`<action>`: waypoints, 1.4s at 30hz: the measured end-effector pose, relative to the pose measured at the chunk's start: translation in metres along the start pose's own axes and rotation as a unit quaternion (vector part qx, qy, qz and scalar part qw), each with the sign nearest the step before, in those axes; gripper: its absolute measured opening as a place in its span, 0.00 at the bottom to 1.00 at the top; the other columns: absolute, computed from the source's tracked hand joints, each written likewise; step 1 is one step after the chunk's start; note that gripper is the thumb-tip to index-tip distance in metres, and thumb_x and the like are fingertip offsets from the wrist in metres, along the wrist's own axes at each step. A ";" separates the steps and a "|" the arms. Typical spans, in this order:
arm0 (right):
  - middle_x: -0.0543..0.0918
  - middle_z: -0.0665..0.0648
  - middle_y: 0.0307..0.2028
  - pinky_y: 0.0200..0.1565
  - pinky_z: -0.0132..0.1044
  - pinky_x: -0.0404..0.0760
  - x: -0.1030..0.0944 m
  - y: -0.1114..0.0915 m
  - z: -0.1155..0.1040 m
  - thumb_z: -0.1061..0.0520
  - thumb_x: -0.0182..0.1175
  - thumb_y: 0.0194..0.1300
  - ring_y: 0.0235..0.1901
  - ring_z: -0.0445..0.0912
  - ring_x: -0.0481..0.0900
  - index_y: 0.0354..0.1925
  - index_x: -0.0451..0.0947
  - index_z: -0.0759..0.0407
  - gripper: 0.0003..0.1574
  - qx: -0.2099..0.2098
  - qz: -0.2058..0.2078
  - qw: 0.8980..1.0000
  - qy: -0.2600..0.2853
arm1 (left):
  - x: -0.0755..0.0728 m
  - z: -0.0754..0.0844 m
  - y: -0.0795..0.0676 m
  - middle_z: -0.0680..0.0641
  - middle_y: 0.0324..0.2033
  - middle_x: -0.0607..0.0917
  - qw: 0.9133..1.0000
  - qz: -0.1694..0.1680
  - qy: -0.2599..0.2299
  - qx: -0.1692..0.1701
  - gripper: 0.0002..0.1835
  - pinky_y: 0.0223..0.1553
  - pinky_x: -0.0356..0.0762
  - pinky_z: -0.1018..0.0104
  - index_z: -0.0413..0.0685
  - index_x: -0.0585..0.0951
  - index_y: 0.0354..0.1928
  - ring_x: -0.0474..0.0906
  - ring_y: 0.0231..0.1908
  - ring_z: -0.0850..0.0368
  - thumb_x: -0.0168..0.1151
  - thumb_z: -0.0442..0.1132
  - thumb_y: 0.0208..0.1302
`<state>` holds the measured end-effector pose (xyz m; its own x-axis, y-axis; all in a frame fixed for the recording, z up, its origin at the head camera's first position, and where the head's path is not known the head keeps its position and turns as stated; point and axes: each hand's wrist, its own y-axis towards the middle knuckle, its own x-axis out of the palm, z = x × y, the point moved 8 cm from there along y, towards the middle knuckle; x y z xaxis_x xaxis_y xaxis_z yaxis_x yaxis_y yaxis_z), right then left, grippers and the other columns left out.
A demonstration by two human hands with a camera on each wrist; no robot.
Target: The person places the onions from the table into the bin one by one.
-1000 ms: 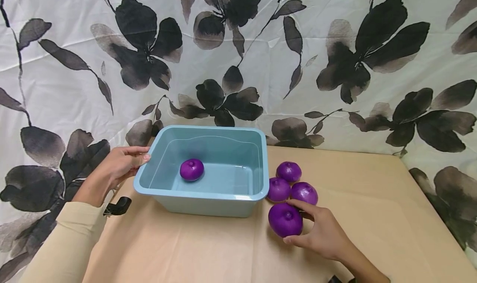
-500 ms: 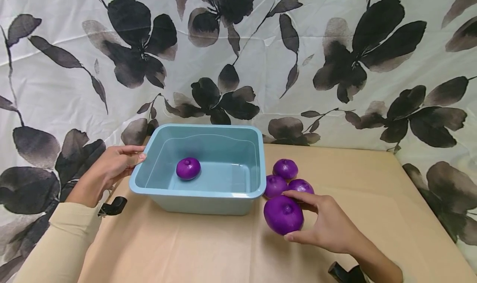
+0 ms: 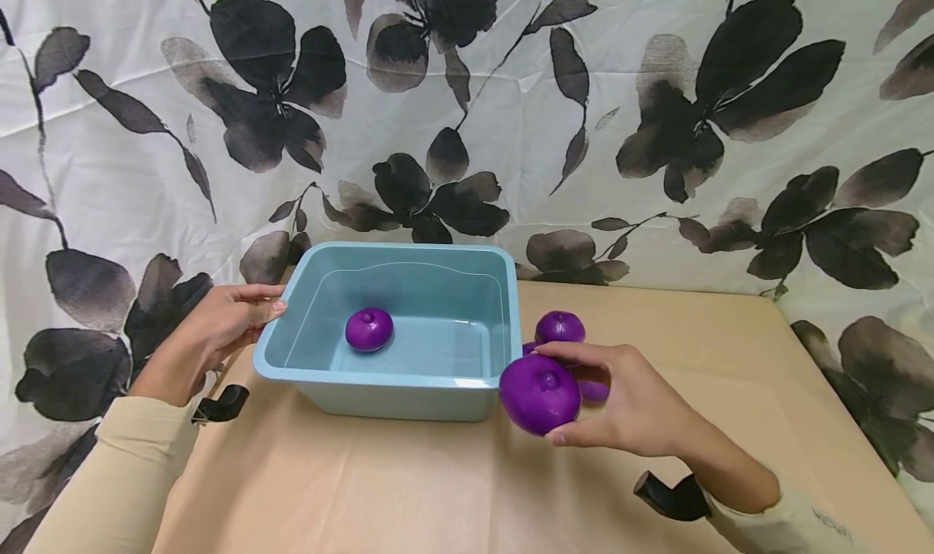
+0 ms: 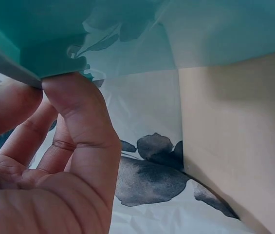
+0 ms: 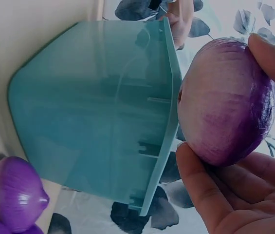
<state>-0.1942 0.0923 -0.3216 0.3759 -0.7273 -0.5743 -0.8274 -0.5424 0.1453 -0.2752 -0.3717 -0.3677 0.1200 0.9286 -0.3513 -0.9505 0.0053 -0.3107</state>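
A light blue plastic tub (image 3: pixel 409 382) stands on the table with one purple onion (image 3: pixel 369 329) lying inside it. At the tub's left rim, my left hand (image 3: pixel 222 327) pinches the edge between thumb and finger; the left wrist view shows that pinch (image 4: pixel 74 126) close up. My right hand (image 3: pixel 627 400) grips a larger purple onion (image 3: pixel 540 394) by its sides, raised off the table beside the tub's right front corner. In the right wrist view this onion (image 5: pixel 227 102) is held between thumb and fingers, level with the rim.
Behind my right hand, more purple onions (image 3: pixel 560 326) rest on the table right of the tub, partly hidden by the hand. A floral cloth (image 3: pixel 467 116) hangs behind the tan table top (image 3: pixel 700 359).
The right hand has lifted the onion from beside the others and carried it up and left toward the tub. The left hand has kept its hold on the rim.
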 end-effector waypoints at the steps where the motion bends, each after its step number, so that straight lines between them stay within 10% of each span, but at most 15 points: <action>1: 0.85 0.64 0.58 0.48 0.40 0.90 -0.001 0.003 -0.001 0.50 0.87 0.43 0.53 0.57 0.88 0.62 0.81 0.56 0.48 0.001 -0.002 1.000 -0.004 | 0.000 0.000 0.000 0.68 0.32 0.86 1.000 0.001 0.000 0.000 0.33 0.38 0.86 0.72 0.30 0.65 0.75 0.84 0.35 0.70 0.63 0.37 0.74; 42: 0.86 0.49 0.59 0.61 0.35 0.83 0.036 0.113 -0.054 0.49 0.86 0.44 0.59 0.42 0.84 0.66 0.79 0.55 0.51 -0.094 -0.141 0.985 -0.032 | 0.000 0.002 -0.007 0.65 0.34 0.87 1.000 0.007 -0.001 0.011 0.32 0.39 0.86 0.70 0.29 0.67 0.74 0.84 0.36 0.68 0.63 0.36 0.75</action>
<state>-0.2511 -0.0177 -0.2822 0.5481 -0.5119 -0.6615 -0.5991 -0.7922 0.1166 -0.2688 -0.3709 -0.3635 0.1051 0.9295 -0.3536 -0.9581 -0.0006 -0.2864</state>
